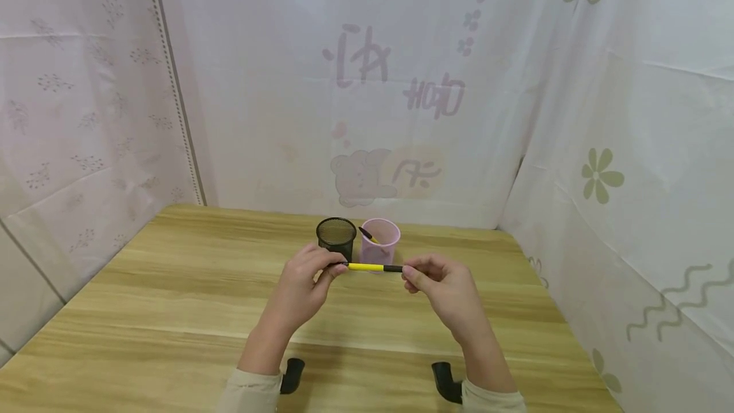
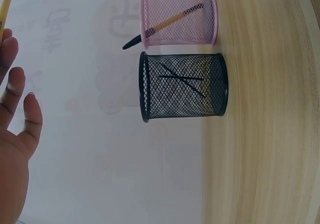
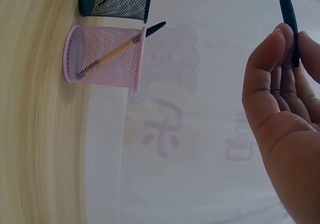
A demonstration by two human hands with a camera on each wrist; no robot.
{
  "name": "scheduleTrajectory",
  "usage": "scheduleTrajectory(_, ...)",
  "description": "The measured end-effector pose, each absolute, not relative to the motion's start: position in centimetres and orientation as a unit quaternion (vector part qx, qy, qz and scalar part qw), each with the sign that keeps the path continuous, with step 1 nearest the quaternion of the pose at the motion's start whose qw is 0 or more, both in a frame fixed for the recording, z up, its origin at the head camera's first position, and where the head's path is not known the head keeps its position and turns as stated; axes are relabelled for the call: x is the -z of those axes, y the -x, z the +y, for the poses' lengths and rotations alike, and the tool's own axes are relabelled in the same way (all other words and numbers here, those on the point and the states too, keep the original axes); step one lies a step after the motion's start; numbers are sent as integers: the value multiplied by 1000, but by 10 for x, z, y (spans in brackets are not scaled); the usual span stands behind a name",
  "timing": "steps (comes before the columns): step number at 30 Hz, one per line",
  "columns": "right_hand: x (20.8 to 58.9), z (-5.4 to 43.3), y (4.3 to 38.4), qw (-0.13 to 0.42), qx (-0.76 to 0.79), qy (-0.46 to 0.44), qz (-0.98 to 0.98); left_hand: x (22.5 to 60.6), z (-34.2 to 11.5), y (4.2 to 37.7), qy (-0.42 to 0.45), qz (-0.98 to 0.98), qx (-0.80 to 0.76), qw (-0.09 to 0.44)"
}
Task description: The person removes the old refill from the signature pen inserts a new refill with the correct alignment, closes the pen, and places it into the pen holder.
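Both hands hold a pen (image 1: 367,267) level above the table, its barrel yellow and its ends black. My left hand (image 1: 304,282) pinches the left end between thumb and fingers. At the other end, the thumb and fingers of my right hand (image 1: 448,292) grip the black part, seen closer as the black pen end (image 3: 289,14) in the right wrist view. Just beyond the hands stand a black mesh pen cup (image 1: 336,233) and, to its right, a pink mesh pen cup (image 1: 390,252). Another yellow and black pen (image 1: 366,234) leans inside the pink cup, its black tip above the rim.
The cups stand toward the back of a wood-grain table (image 1: 189,311). White printed cloth (image 1: 275,113) hangs behind it and along both sides. A curved black piece (image 1: 292,375) lies beside the left wrist, and a similar black piece (image 1: 446,381) beside the right.
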State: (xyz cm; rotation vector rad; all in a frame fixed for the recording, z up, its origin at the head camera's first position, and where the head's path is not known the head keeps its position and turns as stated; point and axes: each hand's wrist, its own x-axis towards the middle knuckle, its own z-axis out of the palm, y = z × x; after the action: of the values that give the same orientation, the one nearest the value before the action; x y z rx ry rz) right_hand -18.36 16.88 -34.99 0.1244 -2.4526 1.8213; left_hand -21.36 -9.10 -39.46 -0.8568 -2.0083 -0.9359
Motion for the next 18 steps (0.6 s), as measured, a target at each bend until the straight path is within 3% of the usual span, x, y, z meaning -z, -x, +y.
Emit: scheduleTrajectory(18, 349, 169, 184, -11, -633, -26, -774, 395, -91, 213, 328, -792, 359, 369)
